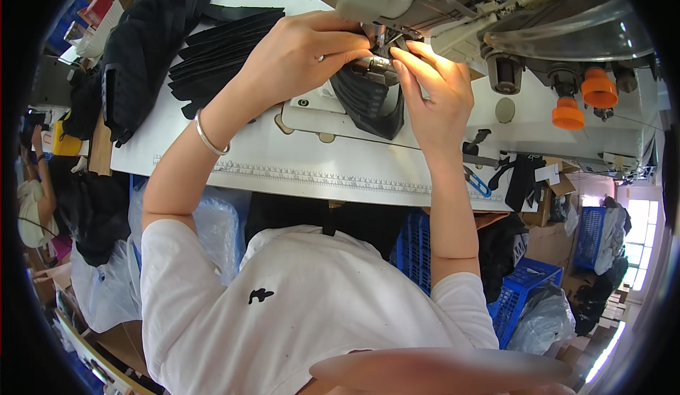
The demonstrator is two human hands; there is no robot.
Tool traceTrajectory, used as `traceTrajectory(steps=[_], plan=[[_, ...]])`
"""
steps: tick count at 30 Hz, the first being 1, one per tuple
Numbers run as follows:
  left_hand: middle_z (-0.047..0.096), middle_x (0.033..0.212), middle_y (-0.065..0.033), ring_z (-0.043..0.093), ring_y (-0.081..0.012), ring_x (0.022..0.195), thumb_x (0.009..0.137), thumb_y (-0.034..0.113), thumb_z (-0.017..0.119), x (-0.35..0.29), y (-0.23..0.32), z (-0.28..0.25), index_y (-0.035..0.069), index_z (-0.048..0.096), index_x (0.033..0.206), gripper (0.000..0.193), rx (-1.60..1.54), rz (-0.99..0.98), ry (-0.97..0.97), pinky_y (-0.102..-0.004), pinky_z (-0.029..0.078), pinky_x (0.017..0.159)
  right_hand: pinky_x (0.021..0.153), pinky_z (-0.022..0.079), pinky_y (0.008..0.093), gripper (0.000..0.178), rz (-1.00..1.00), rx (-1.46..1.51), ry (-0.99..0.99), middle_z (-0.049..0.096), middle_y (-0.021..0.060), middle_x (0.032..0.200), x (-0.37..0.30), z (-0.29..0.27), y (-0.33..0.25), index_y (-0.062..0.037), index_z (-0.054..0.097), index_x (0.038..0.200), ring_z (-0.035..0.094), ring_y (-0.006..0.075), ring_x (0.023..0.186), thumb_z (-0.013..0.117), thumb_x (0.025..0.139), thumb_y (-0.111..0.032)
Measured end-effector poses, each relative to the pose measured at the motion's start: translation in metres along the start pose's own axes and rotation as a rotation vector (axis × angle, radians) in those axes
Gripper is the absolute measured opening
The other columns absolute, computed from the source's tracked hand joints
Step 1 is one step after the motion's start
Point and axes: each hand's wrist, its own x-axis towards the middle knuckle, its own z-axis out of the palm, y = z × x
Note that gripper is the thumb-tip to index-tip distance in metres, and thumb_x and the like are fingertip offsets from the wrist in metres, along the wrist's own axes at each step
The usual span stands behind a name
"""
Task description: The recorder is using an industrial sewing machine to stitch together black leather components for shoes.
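Both hands meet under the head of a sewing machine [404, 2], at its lit needle and presser foot. My left hand [304, 52] comes from the left with thumb and forefinger closed at the edge of a black fabric piece [368, 105]. From the other side, my right hand [435, 87] pinches the same piece close to the needle. The piece hangs in a curved, folded band over the near side of the metal sewing bed. Fingers and machine parts hide where the fabric lies under the foot.
A fan of black fabric strips [219, 55] and a black bundle [145, 55] lie to the left on the white table [283, 165]. Blue-handled snips [478, 182] and black scraps [524, 175] sit at the right edge. Blue crates [524, 289] stand below. Another person [35, 204] is far left.
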Motion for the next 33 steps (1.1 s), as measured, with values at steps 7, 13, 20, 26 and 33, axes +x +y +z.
traceTrajectory(steps=[7, 13, 20, 26, 33], plan=[[0.078, 0.104, -0.0131, 0.074, -0.0277, 0.096, 0.081, 0.004, 0.078, 0.000, 0.000, 0.000, 0.004, 0.081, 0.099, 0.018, 0.014, 0.033, 0.016, -0.0342, 0.059, 0.082, 0.081, 0.053, 0.0305, 0.021, 0.001, -0.015, 0.008, 0.076, -0.0013, 0.111, -0.001, 0.000, -0.002, -0.0169, 0.082, 0.107, 0.064, 0.0179, 0.092, 0.082, 0.086, -0.013], [0.075, 0.100, -0.0092, 0.071, -0.0268, 0.076, 0.088, 0.012, 0.076, 0.001, -0.003, 0.004, 0.006, 0.079, 0.098, 0.012, -0.014, 0.066, 0.080, -0.0320, 0.058, 0.069, 0.082, 0.052, 0.0304, 0.022, 0.002, 0.005, 0.027, 0.075, -0.0005, 0.112, -0.002, 0.002, -0.002, -0.0173, 0.083, 0.107, 0.064, 0.0190, 0.093, 0.082, 0.086, -0.013], [0.078, 0.102, -0.0105, 0.073, -0.0201, 0.094, 0.096, 0.004, 0.070, -0.001, -0.061, -0.018, -0.003, 0.074, 0.117, 0.023, -0.232, -0.298, 0.031, -0.0331, 0.056, 0.086, 0.092, 0.048, 0.0359, 0.021, -0.049, -0.093, 0.178, 0.073, 0.0004, 0.112, -0.017, -0.005, -0.021, -0.0160, 0.083, 0.105, 0.061, 0.0229, 0.098, 0.081, 0.084, -0.013], [0.071, 0.119, -0.0170, 0.061, -0.0388, 0.117, 0.087, -0.006, 0.063, -0.008, -0.053, 0.016, 0.003, 0.068, 0.126, 0.040, -0.032, -0.016, -0.033, -0.0429, 0.048, 0.103, 0.087, 0.041, 0.0366, 0.033, 0.005, 0.106, 0.102, 0.070, 0.0009, 0.099, -0.016, 0.019, -0.051, -0.0122, 0.075, 0.120, 0.060, 0.0223, 0.093, 0.078, 0.088, -0.016], [0.070, 0.115, -0.0113, 0.068, -0.0332, 0.113, 0.078, -0.001, 0.066, -0.017, -0.014, 0.009, 0.001, 0.072, 0.114, 0.037, 0.187, 0.326, 0.155, -0.0493, 0.051, 0.107, 0.084, 0.043, 0.0344, 0.027, 0.017, 0.071, -0.023, 0.063, -0.0006, 0.083, -0.017, -0.003, -0.020, -0.0150, 0.080, 0.114, 0.056, 0.0204, 0.084, 0.078, 0.087, -0.012]])
